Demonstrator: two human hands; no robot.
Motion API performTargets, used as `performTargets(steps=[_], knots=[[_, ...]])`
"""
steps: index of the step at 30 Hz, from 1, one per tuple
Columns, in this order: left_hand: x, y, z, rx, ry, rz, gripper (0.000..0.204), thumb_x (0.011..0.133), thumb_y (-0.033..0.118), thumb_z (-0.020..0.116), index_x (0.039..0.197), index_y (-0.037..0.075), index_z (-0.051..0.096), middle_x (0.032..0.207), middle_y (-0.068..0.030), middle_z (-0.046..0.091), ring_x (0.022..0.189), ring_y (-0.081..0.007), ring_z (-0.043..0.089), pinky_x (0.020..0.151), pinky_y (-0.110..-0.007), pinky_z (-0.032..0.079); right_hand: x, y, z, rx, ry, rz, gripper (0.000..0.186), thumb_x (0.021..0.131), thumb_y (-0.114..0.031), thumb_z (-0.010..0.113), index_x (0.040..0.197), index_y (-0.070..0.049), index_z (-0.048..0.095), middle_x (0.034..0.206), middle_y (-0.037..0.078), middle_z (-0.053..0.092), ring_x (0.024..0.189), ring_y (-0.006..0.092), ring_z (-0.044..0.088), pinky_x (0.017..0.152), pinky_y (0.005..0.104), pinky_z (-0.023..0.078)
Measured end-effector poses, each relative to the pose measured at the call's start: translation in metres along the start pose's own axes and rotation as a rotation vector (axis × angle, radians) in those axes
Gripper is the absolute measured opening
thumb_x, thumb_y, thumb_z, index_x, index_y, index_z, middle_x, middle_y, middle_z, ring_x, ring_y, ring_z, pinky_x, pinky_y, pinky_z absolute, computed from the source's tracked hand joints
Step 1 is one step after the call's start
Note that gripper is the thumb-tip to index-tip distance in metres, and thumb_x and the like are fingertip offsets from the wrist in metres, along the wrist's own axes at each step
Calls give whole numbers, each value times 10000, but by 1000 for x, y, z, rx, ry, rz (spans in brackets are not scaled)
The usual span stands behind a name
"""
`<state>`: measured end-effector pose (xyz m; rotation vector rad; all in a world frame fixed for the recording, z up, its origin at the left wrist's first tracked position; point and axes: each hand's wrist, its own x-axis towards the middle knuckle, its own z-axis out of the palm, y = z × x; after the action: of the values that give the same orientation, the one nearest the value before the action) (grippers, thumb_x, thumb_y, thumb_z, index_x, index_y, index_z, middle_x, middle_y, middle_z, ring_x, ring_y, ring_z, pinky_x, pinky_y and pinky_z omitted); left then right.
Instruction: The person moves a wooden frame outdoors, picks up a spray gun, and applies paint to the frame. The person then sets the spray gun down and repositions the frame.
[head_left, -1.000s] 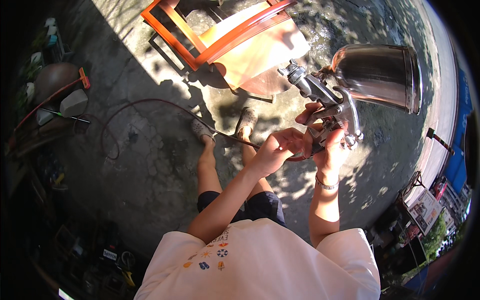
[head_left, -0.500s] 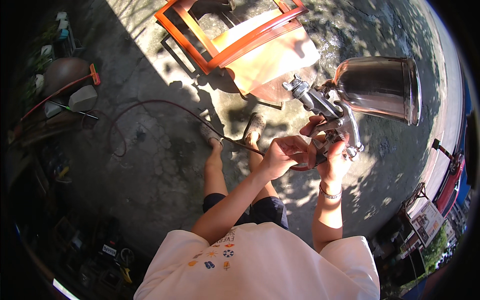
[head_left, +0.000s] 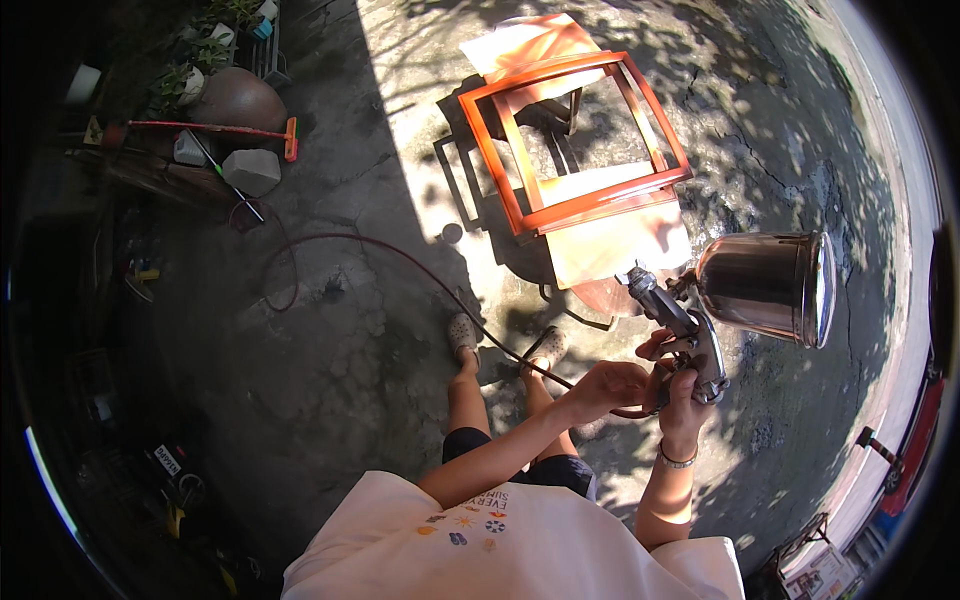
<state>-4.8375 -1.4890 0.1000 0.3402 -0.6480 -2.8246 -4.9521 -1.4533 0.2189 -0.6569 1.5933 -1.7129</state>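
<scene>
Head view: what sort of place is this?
Probably an outdoor yard used as a workspace: sun-dappled concrete ground, potted plants at the upper left, and a metal spray gun in the right hand.

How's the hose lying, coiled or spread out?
Mostly spread out: the dark-red hose runs in a long open curve over the floor toward the left hand, looping back loosely at left.

White short-sleeved T-shirt (head_left: 490,565) with colourful prints (head_left: 465,522), dark shorts (head_left: 563,474), pale perforated clogs (head_left: 462,331), bracelet (head_left: 677,461) on the right wrist
</scene>
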Motion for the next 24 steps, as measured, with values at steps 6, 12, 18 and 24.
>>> performTargets(steps=[6, 12, 18, 24], knots=[[-10, 17, -1, -48, 18, 80, 278, 901, 176, 762, 1111, 20, 669, 1024, -32, 693, 952, -125, 663, 871, -309, 552, 6, -16, 32, -77, -81, -35, 798, 860, -613, 698, 1118, 135, 593, 853, 114, 685, 476, 41, 519, 422, 183, 354], [-18, 20, -2, 4, 49, 202, 258, 906, 183, 759, 1100, 51, 652, 997, -6, 679, 913, -94, 645, 819, -271, 552, 5, -14, 45, -126, -80, -55, 845, 835, -663, 688, 1136, 124, 614, 884, 115, 701, 526, 54, 560, 474, 195, 401], [-22, 11, -7, -44, 28, 183, 223, 915, 151, 742, 1091, 49, 652, 1009, -1, 686, 910, -84, 639, 810, -271, 549, -2, -13, 45, -146, -87, -1, 875, 815, -698, 679, 1133, 115, 622, 839, 106, 699, 551, 56, 573, 492, 197, 418], [-22, 8, -5, -25, 24, 180, 240, 917, 124, 732, 1127, 41, 648, 1043, -3, 693, 922, -82, 644, 796, -259, 558, -6, -8, 34, -152, -90, 10, 842, 824, -690, 679, 1090, 107, 624, 778, 82, 685, 499, 57, 557, 465, 194, 405]])
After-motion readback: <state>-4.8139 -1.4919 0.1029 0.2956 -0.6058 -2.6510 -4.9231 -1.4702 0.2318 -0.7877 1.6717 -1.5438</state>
